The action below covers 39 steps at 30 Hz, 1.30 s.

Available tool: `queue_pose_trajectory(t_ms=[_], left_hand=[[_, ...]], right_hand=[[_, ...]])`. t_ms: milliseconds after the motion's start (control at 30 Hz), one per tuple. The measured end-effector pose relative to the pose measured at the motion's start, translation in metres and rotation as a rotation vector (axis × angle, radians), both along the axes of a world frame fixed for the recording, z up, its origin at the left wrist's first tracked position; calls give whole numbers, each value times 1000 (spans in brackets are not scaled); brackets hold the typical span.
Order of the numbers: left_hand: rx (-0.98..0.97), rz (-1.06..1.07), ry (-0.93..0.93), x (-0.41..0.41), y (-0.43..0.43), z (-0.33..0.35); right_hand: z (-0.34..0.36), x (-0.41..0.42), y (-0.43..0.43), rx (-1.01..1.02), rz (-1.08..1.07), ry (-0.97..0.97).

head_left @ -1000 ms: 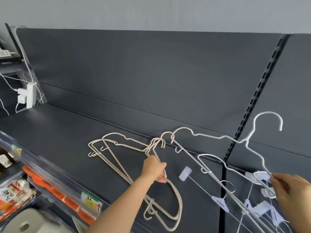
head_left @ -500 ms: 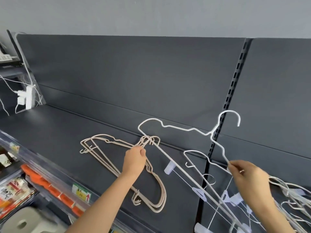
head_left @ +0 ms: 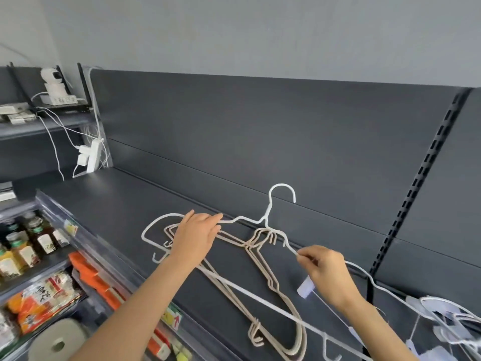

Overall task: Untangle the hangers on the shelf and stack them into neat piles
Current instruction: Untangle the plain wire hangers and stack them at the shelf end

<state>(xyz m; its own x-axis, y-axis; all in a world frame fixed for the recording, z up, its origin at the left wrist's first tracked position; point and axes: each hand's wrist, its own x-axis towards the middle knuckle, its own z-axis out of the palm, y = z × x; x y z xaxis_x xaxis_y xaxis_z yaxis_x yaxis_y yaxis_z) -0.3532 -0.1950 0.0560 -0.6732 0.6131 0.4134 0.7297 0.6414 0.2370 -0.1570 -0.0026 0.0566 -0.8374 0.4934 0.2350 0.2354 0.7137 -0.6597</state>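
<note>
Two hands meet on a white wire hanger [head_left: 270, 207] at the dark shelf [head_left: 117, 204]: the left hand [head_left: 195, 235] lies on its left shoulder, fingers straight, while the right hand [head_left: 322, 272] pinches the wire of its right shoulder. Under it, a pile of beige hangers [head_left: 261, 235] lies flat on the shelf; tangled white clip hangers [head_left: 447, 316] sit at the right.

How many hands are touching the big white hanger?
2. The left hand rests on the left shoulder of the white hanger; the right hand pinches its right shoulder. No other hands show.
</note>
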Motion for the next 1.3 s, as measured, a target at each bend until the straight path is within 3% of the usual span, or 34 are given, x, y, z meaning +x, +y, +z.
queue_pose_trajectory(t_ms=[167, 400, 833, 1133, 1300], left_hand=[[63, 11, -123, -69, -66, -7], [205, 326, -330, -179, -169, -32], [125, 676, -603, -261, -175, -69], [-7, 675, -548, -257, -155, -84], [-188, 570, -356, -248, -141, -79]], right_hand=[[-3, -88, -40, 126, 46, -4], [-3, -203, -95, 213, 99, -52], [-41, -241, -92, 137, -25, -170], [-61, -251, -93, 87, -52, -228], [-65, -251, -96, 97, -26, -236]])
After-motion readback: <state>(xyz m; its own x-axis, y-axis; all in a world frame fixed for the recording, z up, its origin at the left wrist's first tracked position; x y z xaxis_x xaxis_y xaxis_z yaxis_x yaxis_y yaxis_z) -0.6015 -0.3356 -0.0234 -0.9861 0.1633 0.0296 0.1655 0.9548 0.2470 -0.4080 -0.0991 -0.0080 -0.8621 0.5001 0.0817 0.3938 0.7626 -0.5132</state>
